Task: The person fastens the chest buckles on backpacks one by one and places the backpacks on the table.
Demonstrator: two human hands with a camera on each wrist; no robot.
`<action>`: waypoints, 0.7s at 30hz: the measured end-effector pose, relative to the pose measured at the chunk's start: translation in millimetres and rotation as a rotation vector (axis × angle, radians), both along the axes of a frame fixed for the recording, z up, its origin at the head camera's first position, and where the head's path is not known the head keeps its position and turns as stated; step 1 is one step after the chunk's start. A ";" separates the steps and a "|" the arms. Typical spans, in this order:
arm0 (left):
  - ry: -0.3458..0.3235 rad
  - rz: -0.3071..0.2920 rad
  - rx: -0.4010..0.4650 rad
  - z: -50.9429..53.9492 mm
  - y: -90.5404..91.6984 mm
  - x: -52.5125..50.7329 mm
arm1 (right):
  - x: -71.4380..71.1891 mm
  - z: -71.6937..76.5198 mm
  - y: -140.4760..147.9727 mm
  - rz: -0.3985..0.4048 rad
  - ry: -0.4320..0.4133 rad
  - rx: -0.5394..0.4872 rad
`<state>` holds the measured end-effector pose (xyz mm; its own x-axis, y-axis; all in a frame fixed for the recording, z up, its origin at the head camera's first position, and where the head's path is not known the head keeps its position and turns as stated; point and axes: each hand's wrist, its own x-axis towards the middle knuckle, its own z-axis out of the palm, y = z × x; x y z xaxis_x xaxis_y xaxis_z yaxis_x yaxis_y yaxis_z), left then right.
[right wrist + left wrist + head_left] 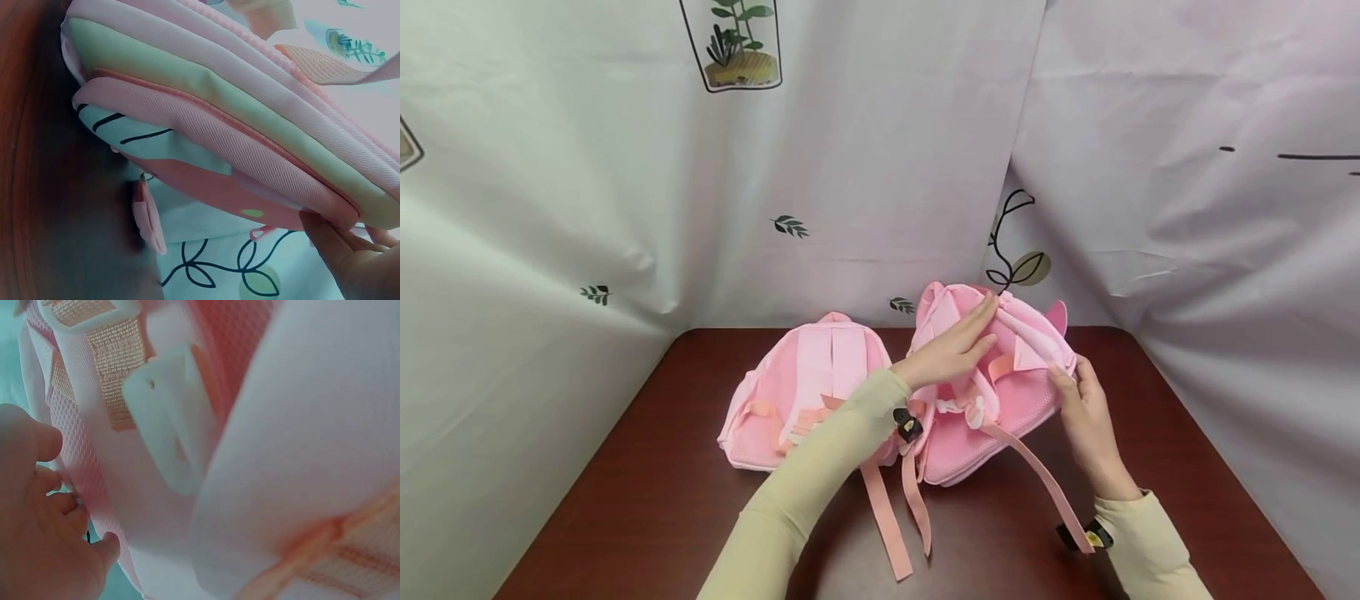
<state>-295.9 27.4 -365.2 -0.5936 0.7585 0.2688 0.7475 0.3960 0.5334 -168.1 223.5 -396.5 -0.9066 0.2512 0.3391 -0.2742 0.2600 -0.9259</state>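
Between the two hands, a pink fabric backpack with a mesh back tilts over the dark red-brown table.
The left hand lies against its upper part, fingers extended; the right hand pinches its side edge. Left of the left hand sits a second pink fabric backpack. The held one looks light, soft and prone to sag; its padded edge probably offers surer hold than the dangling peach webbing strap.
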 end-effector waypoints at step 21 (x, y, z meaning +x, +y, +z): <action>-0.017 -0.051 -0.207 -32.2 10.2 19.1 | -0.1 -8.9 21.0 -0.056 -0.082 0.065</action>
<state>-276.9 37.6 -397.4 -0.5562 0.8256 0.0945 0.7609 0.4602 0.4573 -168.2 244.5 -405.4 -0.9171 0.2820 0.2818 -0.1819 0.3331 -0.9252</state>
